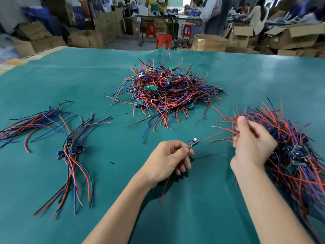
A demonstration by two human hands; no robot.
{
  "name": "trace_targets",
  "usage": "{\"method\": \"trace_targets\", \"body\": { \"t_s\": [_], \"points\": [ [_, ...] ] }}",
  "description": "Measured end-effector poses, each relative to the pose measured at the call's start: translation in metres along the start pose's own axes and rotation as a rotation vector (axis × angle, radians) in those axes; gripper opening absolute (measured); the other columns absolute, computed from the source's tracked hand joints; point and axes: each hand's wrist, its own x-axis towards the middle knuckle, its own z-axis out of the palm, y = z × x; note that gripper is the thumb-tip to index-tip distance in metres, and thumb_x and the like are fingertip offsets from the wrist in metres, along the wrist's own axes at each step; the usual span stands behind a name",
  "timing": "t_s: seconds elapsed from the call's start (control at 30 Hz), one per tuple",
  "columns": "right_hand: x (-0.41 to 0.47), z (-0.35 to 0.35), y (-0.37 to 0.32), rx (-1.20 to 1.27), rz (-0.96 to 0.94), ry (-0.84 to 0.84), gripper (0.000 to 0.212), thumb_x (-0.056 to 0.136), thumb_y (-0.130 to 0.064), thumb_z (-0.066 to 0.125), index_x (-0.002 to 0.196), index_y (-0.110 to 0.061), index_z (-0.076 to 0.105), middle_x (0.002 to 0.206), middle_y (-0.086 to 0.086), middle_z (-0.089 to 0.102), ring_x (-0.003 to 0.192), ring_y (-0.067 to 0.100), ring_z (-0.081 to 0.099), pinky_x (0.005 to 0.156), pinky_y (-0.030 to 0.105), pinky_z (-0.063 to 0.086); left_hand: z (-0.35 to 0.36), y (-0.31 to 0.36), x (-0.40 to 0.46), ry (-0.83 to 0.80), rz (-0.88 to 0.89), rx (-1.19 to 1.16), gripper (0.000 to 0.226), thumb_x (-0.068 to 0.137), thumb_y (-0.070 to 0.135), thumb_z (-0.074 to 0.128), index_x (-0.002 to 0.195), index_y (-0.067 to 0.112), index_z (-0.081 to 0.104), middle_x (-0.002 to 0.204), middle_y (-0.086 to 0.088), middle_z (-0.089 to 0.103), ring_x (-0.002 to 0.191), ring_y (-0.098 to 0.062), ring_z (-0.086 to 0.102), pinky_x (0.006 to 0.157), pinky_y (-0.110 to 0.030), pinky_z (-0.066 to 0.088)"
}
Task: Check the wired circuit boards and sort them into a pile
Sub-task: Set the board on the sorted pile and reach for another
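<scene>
Fingers of the left hand (168, 159) are pinching a small wired circuit board (193, 142) above the green mat (105, 173). The right hand (251, 147) is curling round that board's red wire (216, 135), beside the right pile (290, 147). A tangled heap (165, 90) is lying beyond, and a few boards (72, 148) are lying left.

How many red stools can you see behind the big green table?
3. One red stool stands nearest the table's far edge, one farther back on the left, one farther back on the right. Boxes could hide others.
</scene>
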Motion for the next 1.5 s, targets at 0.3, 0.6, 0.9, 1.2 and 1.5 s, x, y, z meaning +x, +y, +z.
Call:
{"method": "trace_targets", "body": {
  "t_s": [0.3, 0.6, 0.9, 1.2, 1.5],
  "points": [
    [-0.047, 0.014, 0.006, -0.477, -0.118, -0.748, 0.043, 0.075, -0.061, 0.064, 0.076, -0.019, 0.073, 0.064, -0.001, 0.069, 0.057, 0.011, 0.061, 0.054, 0.026, 0.046, 0.005, -0.003, 0.003, 0.215, 0.033, -0.11, 0.018, 0.103, 0.0, 0.039, 0.098, -0.004, 0.056, 0.072, -0.012, 0.068, 0.054, -0.016, 0.061, 0.051, -0.023, 0.05],
    [-0.047, 0.013, 0.004, -0.477, -0.179, -0.926, 0.02, 0.075, -0.043, 0.074, 0.076, -0.023, 0.076, 0.073, -0.005, 0.073, 0.068, 0.008, 0.065, 0.07, 0.032, 0.052, 0.005, -0.002, 0.001, 0.149, 0.009, 0.018, 0.025, 0.101, 0.009, 0.047, 0.081, 0.001, 0.06, 0.061, -0.003, 0.066, 0.048, -0.019, 0.06, 0.047, -0.026, 0.051],
    [-0.011, 0.003, -0.006, -0.196, -0.033, -0.627, 0.011, 0.09, -0.02, 0.076, 0.08, -0.024, 0.08, 0.067, -0.007, 0.066, 0.06, 0.008, 0.054, 0.058, 0.02, 0.049, 0.007, 0.0, -0.003, -0.027, -0.03, -0.007, 0.02, 0.099, 0.004, 0.05, 0.086, 0.004, 0.064, 0.06, -0.005, 0.067, 0.047, -0.017, 0.062, 0.043, -0.022, 0.047],
    [-0.003, 0.014, -0.067, 0.113, -0.095, -0.462, 0.01, 0.098, -0.011, 0.065, 0.089, -0.013, 0.07, 0.074, 0.0, 0.059, 0.064, 0.008, 0.051, 0.062, 0.02, 0.042, 0.006, 0.002, -0.005, -0.089, 0.01, -0.021, 0.024, 0.098, -0.005, 0.044, 0.085, 0.004, 0.063, 0.066, -0.007, 0.067, 0.05, -0.012, 0.061, 0.05, -0.02, 0.05],
    [0.016, 0.01, -0.138, -0.68, -0.57, -0.674, 0.03, 0.069, -0.068, 0.075, 0.085, -0.042, 0.075, 0.063, -0.014, 0.07, 0.049, 0.002, 0.056, 0.05, 0.017, 0.045, 0.004, -0.003, 0.001, 0.006, -0.01, -0.152, 0.019, 0.099, -0.002, 0.046, 0.089, 0.001, 0.063, 0.074, -0.016, 0.067, 0.053, -0.018, 0.061, 0.053, -0.024, 0.054]
  ]
}}
